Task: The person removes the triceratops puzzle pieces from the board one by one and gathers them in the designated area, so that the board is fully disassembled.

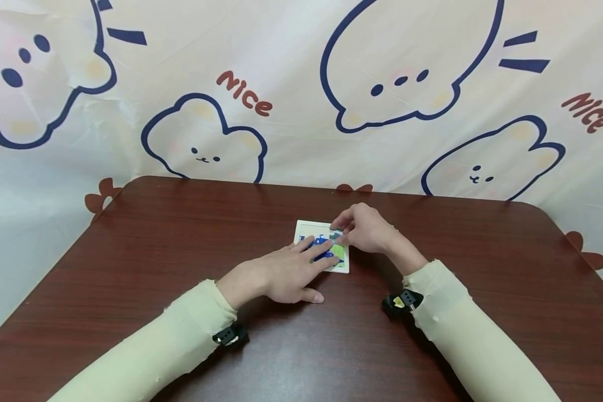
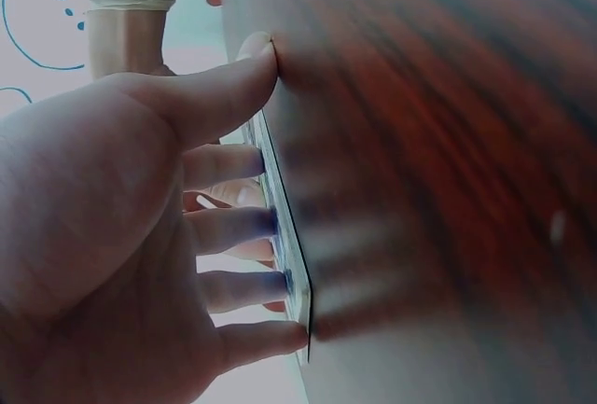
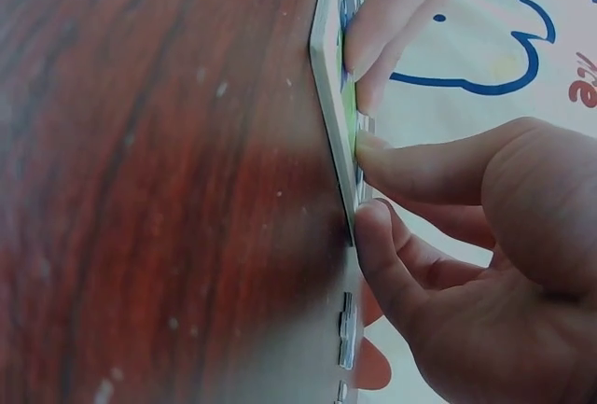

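Note:
A small square picture puzzle (image 1: pixel 305 229) in a white frame lies on the table, its picture blue and green. My left hand (image 1: pixel 287 274) rests across its lower left part with fingers spread and nearly straight, hiding much of the picture. In the left wrist view the fingertips (image 2: pixel 270 222) press on the puzzle while the thumb points off to the side. At the upper right corner my right hand (image 1: pixel 364 228) pinches a thin puzzle piece (image 3: pixel 368 125) between thumb and curled fingers, close over the frame. Its fingers cover most of that piece.
The brown wooden table (image 1: pixel 156 268) extends around both arms, with rounded far corners. A pale cloth (image 1: pixel 291 50) with cartoon outlines hangs behind it. Dark wrist cameras (image 1: pixel 231 335) are strapped at both cuffs, close over the tabletop.

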`<state>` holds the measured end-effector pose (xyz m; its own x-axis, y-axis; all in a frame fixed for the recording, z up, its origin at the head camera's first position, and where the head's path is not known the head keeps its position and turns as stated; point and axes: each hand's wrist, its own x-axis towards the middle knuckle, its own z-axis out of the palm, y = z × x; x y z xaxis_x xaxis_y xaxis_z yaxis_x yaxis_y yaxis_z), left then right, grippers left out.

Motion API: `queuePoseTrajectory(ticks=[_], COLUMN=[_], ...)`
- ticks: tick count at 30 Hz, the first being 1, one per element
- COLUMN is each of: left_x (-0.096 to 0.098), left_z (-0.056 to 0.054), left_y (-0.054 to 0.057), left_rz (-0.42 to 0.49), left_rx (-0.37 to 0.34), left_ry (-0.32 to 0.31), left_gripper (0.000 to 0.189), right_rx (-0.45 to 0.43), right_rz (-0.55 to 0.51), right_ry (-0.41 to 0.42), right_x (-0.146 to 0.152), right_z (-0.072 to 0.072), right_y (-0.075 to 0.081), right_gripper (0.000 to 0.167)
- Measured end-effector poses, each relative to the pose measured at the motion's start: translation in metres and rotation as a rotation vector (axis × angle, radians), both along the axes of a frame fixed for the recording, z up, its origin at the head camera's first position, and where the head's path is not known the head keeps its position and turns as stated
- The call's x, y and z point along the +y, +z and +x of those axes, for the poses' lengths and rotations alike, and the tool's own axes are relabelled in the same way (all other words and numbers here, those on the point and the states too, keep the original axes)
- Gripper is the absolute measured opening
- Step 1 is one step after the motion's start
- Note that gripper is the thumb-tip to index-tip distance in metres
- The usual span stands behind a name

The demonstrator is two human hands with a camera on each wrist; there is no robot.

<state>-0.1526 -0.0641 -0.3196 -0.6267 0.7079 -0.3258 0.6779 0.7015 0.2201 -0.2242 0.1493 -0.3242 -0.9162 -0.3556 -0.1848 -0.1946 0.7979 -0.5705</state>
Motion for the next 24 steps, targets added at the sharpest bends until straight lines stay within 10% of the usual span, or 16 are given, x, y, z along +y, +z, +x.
queuePoseTrajectory(ticks=[24], left_x=[0.003], left_z=[0.0], left_y=[-0.001], left_rz=[-0.032], left_rx=[0.018], left_ry=[0.003], left_gripper=[0.077], right_rx=[0.024], right_rz=[-0.011], right_ry=[-0.113], right_x=[-0.011], right_z=[0.004], right_y=[-0.003], right_gripper=[0.022])
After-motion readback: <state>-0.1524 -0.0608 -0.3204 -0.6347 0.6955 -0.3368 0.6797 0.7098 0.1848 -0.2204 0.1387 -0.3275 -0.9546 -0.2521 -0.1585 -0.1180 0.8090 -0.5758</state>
